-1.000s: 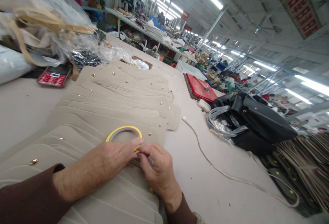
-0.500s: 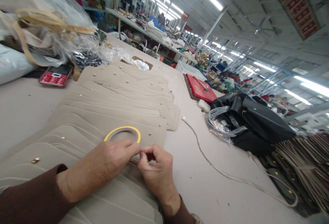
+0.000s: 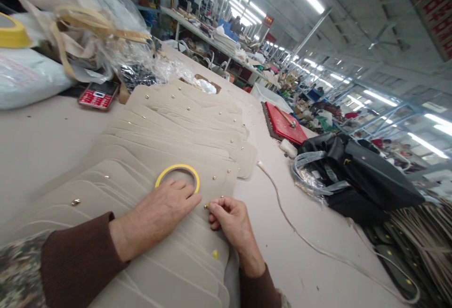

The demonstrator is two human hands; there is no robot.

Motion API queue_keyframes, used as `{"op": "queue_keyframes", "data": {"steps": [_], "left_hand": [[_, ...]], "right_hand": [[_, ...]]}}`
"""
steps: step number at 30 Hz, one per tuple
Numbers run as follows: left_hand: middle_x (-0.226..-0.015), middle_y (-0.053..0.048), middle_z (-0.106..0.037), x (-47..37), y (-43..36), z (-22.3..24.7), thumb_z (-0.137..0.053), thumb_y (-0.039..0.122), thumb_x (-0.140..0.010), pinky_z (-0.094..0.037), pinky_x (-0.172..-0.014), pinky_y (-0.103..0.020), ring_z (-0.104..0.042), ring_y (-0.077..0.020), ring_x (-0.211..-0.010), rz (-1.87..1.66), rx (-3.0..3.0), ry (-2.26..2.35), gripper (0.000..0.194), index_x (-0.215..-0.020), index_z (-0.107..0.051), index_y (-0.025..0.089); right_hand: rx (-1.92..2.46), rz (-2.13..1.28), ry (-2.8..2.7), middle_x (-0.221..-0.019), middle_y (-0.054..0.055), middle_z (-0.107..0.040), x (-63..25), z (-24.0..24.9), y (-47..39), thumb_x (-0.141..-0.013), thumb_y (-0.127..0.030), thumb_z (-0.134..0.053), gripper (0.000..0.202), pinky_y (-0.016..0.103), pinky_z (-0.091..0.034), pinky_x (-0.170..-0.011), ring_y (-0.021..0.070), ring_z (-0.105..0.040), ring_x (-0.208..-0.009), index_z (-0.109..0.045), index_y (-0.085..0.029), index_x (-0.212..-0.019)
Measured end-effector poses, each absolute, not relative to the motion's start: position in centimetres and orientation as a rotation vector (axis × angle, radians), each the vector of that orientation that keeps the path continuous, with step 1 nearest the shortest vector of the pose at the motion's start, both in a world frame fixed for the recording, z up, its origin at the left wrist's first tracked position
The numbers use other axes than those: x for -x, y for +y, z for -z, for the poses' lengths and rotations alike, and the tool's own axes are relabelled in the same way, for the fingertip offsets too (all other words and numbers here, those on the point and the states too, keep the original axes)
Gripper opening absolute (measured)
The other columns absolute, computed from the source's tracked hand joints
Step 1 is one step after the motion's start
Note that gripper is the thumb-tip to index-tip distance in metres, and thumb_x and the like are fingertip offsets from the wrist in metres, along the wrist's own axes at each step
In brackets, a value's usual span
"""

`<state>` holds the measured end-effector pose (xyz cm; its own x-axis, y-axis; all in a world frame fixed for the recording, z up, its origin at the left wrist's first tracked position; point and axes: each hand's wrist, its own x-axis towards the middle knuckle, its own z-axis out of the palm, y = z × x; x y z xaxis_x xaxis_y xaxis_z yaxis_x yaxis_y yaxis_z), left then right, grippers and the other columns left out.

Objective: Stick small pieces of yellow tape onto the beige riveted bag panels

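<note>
A yellow roll of tape [image 3: 196, 179] stands tilted over the beige panels, and my left hand [image 3: 160, 216] is closed on its near rim. To its right, my right hand [image 3: 231, 221] pinches thumb and forefinger together on a small piece of yellow tape [image 3: 209, 204], right beside a brass stud. Fanned-out beige panels [image 3: 169, 143] with small metal studs lie in layers beneath both hands. Another yellow tape bit [image 3: 215, 254] sits on a panel just below my right hand.
On the left are a red-and-black phone [image 3: 99, 95], plastic wrapping [image 3: 123, 53] and another yellow roll [image 3: 14, 32]. A pale cord [image 3: 294, 228] runs along the table [image 3: 278, 265]. Rightward are a black bag [image 3: 367, 171], a hammer on a red pad [image 3: 282, 124] and stacked dark pieces.
My hands have come apart, the right one moving down and right from the tape roll to a stud. The whole view has shifted, showing more at the left.
</note>
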<state>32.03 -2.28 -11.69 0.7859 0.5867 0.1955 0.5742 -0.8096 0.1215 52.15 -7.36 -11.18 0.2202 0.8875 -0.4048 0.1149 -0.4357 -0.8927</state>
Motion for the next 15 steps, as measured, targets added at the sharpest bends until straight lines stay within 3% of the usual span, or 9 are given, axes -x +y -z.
{"op": "queue_keyframes", "data": {"steps": [7, 15], "left_hand": [[-0.100, -0.007, -0.072, -32.2, -2.5, 10.4, -0.062, -0.003, -0.093, -0.046, -0.078, -0.042, -0.064, -0.0285, -0.091, -0.192, -2.791, 0.954, 0.023, -0.094, -0.068, 0.020], [-0.101, -0.007, -0.071, -32.1, -2.7, 10.5, -0.060, -0.003, -0.093, -0.047, -0.081, -0.044, -0.062, -0.0290, -0.093, -0.178, -2.783, 0.949, 0.025, -0.095, -0.068, 0.020]], "right_hand": [[1.835, -1.027, -1.307, -0.057, -0.001, -0.067, -52.0, 12.0, -7.8, -0.079, -0.036, -0.065, 0.022, 0.023, -0.043, -0.050, 0.0130, -0.057, -0.050, -0.074, -0.018, -0.071], [1.822, -0.577, -1.683, -0.069, 0.004, -0.076, -51.4, 13.1, -8.0, -0.087, -0.020, -0.061, 0.018, 0.027, -0.047, -0.063, 0.0181, -0.070, -0.062, -0.072, -0.020, -0.073]]}}
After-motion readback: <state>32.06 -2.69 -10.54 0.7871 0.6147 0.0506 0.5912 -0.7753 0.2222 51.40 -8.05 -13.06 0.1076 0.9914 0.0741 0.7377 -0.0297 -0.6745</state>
